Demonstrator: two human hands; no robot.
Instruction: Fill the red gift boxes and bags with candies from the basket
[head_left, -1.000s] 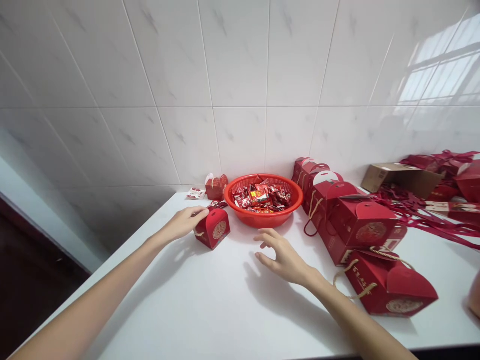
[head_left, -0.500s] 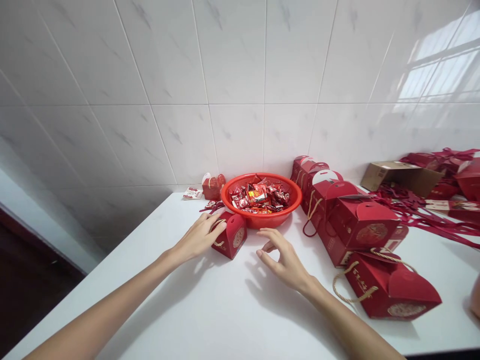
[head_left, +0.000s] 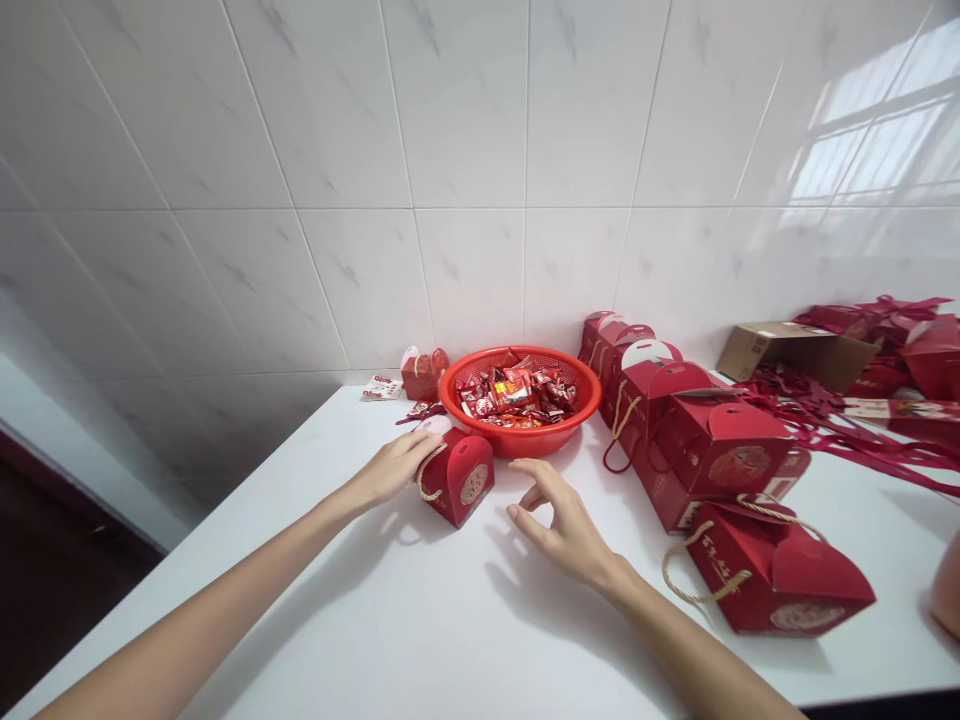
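Red gift box [head_left: 454, 485], hub of the clock for all bearings below: upright on the white table [head_left: 420, 620], gold medallion facing roughly four o'clock. Step in hand, by judgement: steadying or positioning this box one-handed. Called for next, likewise by judgement: light pressure on folded card, fingers clear of the rope, care not to knock the basin.

Most working room toward six o'clock, across the tabletop. Left table edge running from ten down to eight o'clock, with less margin there. Cluster of red gift boxes [head_left: 724, 430] from two o'clock round past three, hemming in that side. Red strainer basin [head_left: 525, 438] close by at one o'clock; contact hard to tell.

Left hand [head_left: 397, 465] at nine o'clock, fingers together against the box's side and flap; gripping or merely resting, cannot tell. Right hand [head_left: 559, 520] past three o'clock, loosely curved, thumb apart from fingers, holding nothing, just beside the box.

Small red box [head_left: 424, 378] at eleven o'clock. Cream rope handle [head_left: 426, 472] looped beside the left fingers. Smallest: wrapped candies [head_left: 514, 390], heaped inside the basin.
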